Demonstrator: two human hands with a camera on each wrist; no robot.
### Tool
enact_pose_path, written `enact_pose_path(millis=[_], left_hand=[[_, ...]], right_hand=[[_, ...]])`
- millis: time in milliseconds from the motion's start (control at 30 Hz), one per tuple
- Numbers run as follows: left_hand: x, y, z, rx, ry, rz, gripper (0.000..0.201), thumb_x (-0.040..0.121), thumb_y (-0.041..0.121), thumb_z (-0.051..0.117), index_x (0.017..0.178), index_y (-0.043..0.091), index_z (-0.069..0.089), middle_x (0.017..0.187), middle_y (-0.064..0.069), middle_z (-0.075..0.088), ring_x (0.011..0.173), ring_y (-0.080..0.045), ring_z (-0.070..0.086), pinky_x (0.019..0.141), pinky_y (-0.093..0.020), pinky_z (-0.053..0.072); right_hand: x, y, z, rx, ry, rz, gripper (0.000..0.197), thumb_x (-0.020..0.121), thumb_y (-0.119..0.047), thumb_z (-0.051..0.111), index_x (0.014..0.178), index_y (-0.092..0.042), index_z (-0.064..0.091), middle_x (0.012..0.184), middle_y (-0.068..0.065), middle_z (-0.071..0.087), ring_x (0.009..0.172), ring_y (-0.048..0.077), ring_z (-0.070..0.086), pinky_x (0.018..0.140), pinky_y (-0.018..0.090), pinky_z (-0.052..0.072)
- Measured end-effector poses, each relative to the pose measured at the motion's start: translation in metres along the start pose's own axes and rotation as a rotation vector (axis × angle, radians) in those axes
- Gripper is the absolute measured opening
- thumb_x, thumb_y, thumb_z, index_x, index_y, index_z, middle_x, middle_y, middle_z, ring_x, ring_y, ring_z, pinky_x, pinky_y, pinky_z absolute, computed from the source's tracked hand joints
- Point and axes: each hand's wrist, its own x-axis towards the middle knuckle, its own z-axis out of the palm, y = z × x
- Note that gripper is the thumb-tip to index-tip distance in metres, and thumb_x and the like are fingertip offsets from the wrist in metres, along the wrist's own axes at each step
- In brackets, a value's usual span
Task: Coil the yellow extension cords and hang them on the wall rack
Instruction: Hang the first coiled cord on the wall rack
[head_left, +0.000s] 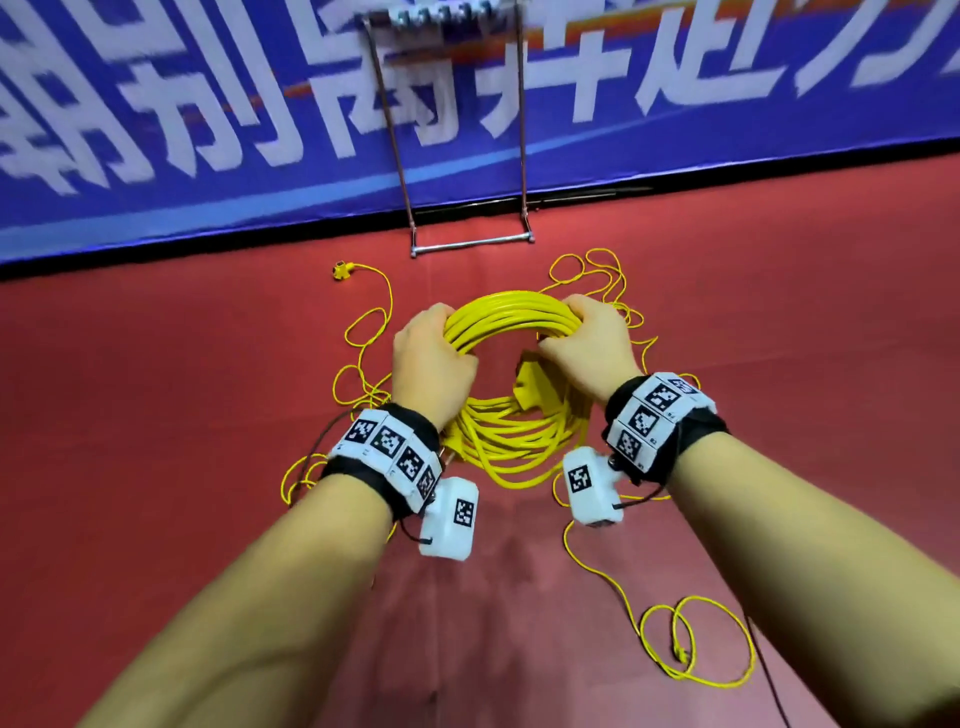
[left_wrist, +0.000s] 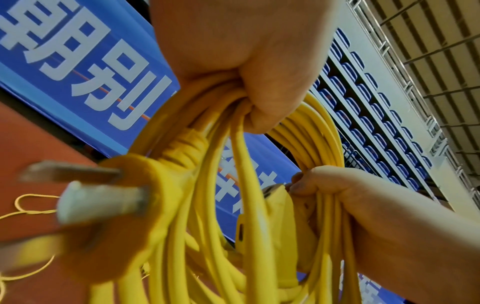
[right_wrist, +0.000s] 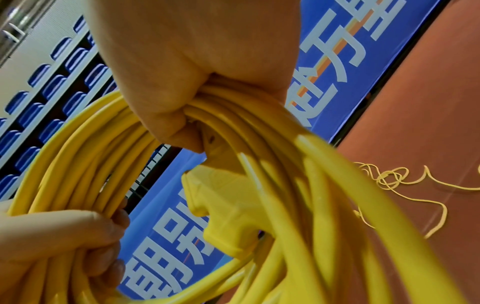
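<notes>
Hands: two; left hand (head_left: 431, 353) and right hand (head_left: 587, 343) each grip one thick coiled cord (head_left: 511, 312), centre frame.
Thin cords: loose on floor (head_left: 156, 415).
Rack: one rack (head_left: 467, 156), upper centre.

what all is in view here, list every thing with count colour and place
thick extension cord coil: one, yellow, held up off the floor between both hands
three-prong plug: one, yellow with metal prongs, on the coil near the left wrist
socket block: one, yellow, hanging inside the coil by the right hand
thin cord: yellow, count unclear, loose tangles on the floor around the coil
small connector: one, yellow, on the floor at the thin cord's far left end
metal rack: one, silver, standing against the banner
banner: one, blue with white characters, along the wall
floor: red
stadium seats: many, blue, beyond the banner
wrist bands: two, black and white, one on each wrist
left hand: grips the coil's left side
right hand: grips the coil's right side
</notes>
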Motion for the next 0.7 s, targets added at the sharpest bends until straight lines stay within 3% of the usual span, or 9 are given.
enact_pose_path(millis=[33, 133, 300, 433, 600, 700], left_hand=[[0.010, 0.013, -0.024, 0.000, 0.005, 0.005, 0.021, 0.066, 0.005, 0.065, 0.080, 0.020, 0.057, 0.076, -0.004, 0.063, 0.071, -0.023, 0.046, 0.066, -0.029, 0.030], [0.034, 0.051, -0.090, 0.007, 0.008, 0.034, 0.017, 0.070, 0.004, 0.065, 0.079, 0.016, 0.057, 0.071, -0.001, 0.058, 0.071, -0.026, 0.044, 0.063, -0.026, 0.025], [0.075, 0.094, -0.146, 0.001, -0.003, 0.072, 0.015, 0.072, 0.006, 0.064, 0.081, 0.018, 0.061, 0.076, -0.002, 0.064, 0.076, -0.025, 0.053, 0.066, -0.026, 0.032], [0.107, 0.110, -0.150, -0.002, -0.039, 0.080, 0.014, 0.072, 0.005, 0.064, 0.079, 0.017, 0.062, 0.073, 0.000, 0.061, 0.076, -0.025, 0.055, 0.065, -0.026, 0.034], [0.163, 0.124, -0.128, 0.050, -0.079, 0.105, 0.011, 0.072, 0.004, 0.064, 0.079, 0.011, 0.058, 0.075, -0.005, 0.063, 0.079, -0.030, 0.058, 0.065, -0.029, 0.039], [0.207, 0.140, -0.112, 0.060, -0.087, 0.106, 0.012, 0.073, 0.004, 0.064, 0.080, 0.011, 0.058, 0.076, -0.007, 0.064, 0.080, -0.031, 0.060, 0.068, -0.031, 0.044]], right_hand=[[0.003, -0.028, -0.007, -0.005, -0.001, -0.007, 0.021, 0.054, -0.036, 0.064, 0.068, -0.022, 0.055, 0.060, -0.009, 0.055, 0.058, 0.006, 0.050, 0.056, 0.024, 0.034], [0.013, -0.098, -0.027, -0.021, 0.018, -0.027, 0.019, 0.065, -0.022, 0.072, 0.066, -0.023, 0.053, 0.061, -0.009, 0.055, 0.063, 0.017, 0.053, 0.060, 0.026, 0.036], [0.032, -0.166, -0.051, -0.034, 0.073, -0.045, 0.012, 0.070, -0.016, 0.072, 0.069, -0.016, 0.059, 0.062, -0.005, 0.058, 0.066, 0.019, 0.057, 0.061, 0.028, 0.043], [0.058, -0.176, -0.064, -0.022, 0.079, -0.029, 0.021, 0.068, -0.014, 0.073, 0.063, -0.021, 0.053, 0.063, -0.002, 0.059, 0.068, 0.023, 0.059, 0.064, 0.031, 0.047], [0.112, -0.165, -0.076, 0.002, 0.010, -0.006, 0.016, 0.067, -0.012, 0.074, 0.070, -0.017, 0.059, 0.064, 0.001, 0.062, 0.063, 0.021, 0.060, 0.061, 0.031, 0.050], [0.162, -0.163, -0.087, 0.018, 0.009, -0.045, 0.015, 0.066, -0.011, 0.074, 0.077, -0.012, 0.063, 0.069, 0.005, 0.065, 0.066, 0.024, 0.062, 0.066, 0.037, 0.053]])
